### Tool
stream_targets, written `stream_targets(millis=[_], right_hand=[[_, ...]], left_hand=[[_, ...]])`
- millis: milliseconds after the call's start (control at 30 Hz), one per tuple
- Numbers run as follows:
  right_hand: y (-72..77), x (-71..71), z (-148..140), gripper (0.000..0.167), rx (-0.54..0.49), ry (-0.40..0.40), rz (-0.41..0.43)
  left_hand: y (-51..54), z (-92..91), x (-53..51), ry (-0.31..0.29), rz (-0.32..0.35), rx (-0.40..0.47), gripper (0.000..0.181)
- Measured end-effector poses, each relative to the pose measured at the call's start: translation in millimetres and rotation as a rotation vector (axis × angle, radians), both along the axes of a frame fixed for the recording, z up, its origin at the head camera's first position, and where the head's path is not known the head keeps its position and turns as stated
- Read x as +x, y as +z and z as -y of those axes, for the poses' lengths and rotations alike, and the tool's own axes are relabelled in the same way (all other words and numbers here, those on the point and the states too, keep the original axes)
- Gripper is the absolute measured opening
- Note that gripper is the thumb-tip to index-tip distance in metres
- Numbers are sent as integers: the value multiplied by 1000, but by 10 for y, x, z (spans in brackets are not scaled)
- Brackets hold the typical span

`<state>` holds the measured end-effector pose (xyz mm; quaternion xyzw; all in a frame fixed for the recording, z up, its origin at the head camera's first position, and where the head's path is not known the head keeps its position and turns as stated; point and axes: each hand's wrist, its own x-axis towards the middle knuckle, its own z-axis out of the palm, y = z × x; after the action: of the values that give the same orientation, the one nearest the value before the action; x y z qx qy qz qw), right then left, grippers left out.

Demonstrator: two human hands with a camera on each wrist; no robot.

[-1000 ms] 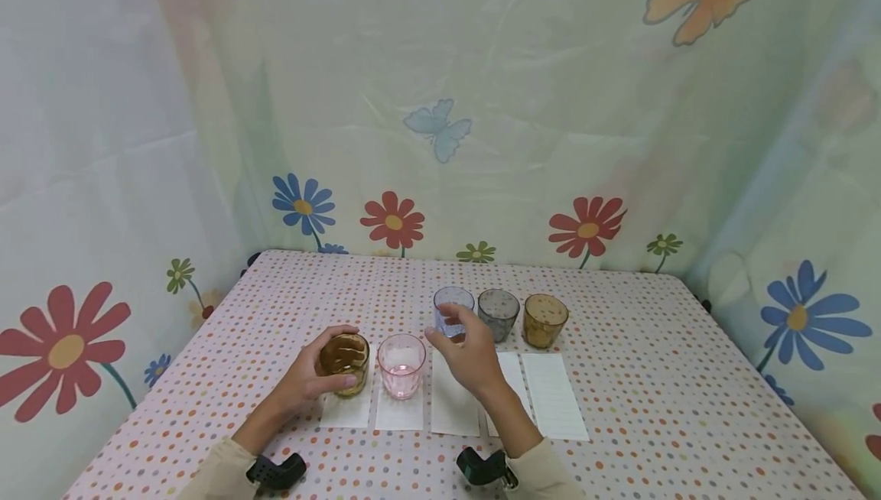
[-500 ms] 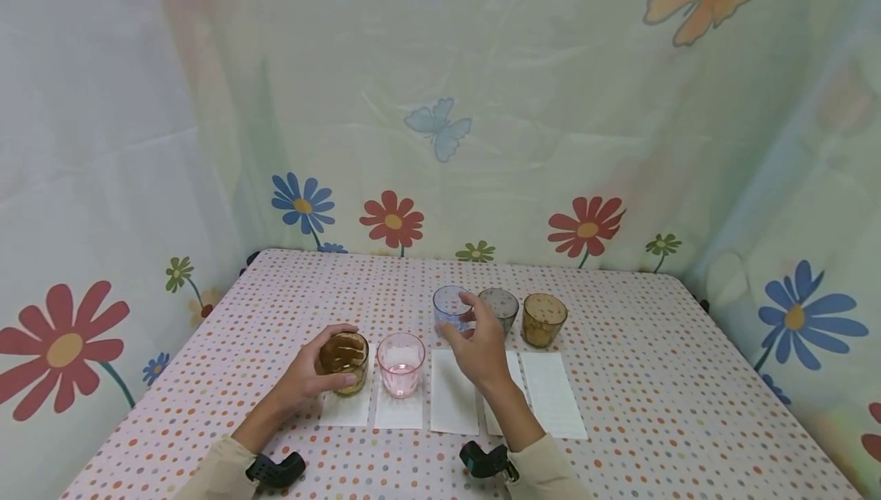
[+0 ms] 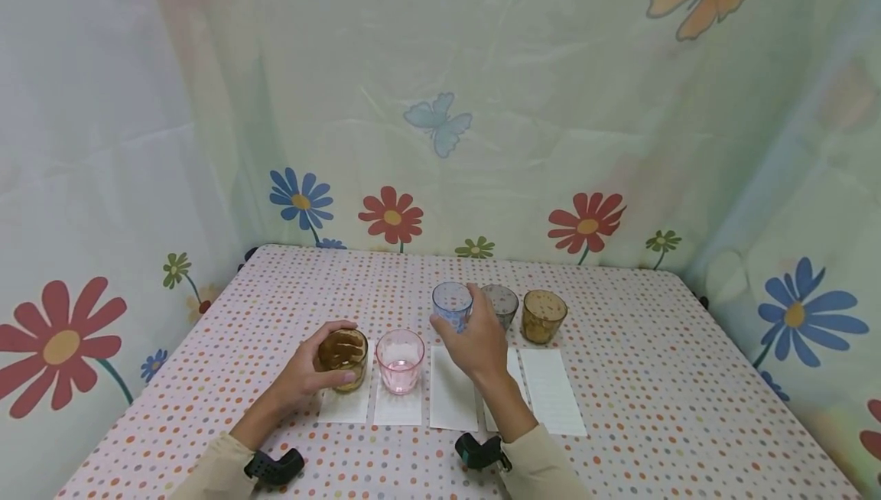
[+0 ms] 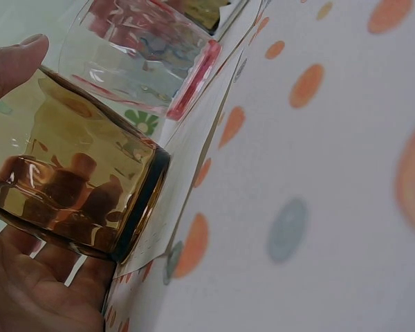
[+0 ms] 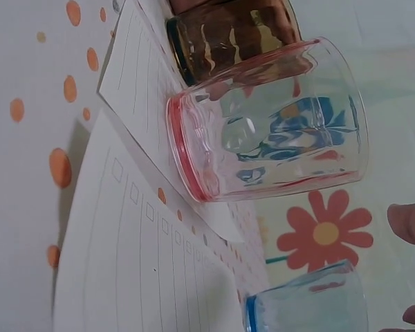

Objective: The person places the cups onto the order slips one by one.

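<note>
My left hand (image 3: 301, 371) holds an amber glass (image 3: 355, 358) upright on the leftmost paper slip. In the left wrist view its thumb (image 4: 14, 62) lies by the rim and fingers show through the glass. To its right a pink-rimmed clear glass (image 3: 400, 366) stands on the second slip. Behind the slips, my right hand (image 3: 480, 343) is spread at a blue glass (image 3: 450, 300), thumb on the left side, index finger on the right. In the right wrist view a gap shows between its thumb (image 5: 409, 223) and the blue glass (image 5: 311, 297).
A grey glass (image 3: 504, 300), partly behind my right hand, and another amber glass (image 3: 544, 316) stand to the right of the blue one. Several lined paper slips lie in a row, including the rightmost slip (image 3: 554, 393). A dotted cloth (image 3: 654, 393) covers the table.
My right hand has moved slightly right and forward, its thumb and index finger now on either side of the blue glass. The left hand stays on the amber glass.
</note>
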<state>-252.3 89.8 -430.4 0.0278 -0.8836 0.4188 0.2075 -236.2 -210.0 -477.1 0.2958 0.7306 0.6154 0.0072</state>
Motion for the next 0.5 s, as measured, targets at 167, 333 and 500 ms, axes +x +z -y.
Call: stream_targets(millis=[167, 333, 500], right_hand=[[29, -19, 2, 88, 50, -26, 37], [24, -38, -4, 90, 64, -19, 61], [-1, -53, -4, 92, 54, -1, 70]], left_hand=[[14, -14, 4, 39, 23, -26, 66], [6, -16, 2, 42, 21, -31, 66], [-7, -5, 3, 24, 8, -23, 66]])
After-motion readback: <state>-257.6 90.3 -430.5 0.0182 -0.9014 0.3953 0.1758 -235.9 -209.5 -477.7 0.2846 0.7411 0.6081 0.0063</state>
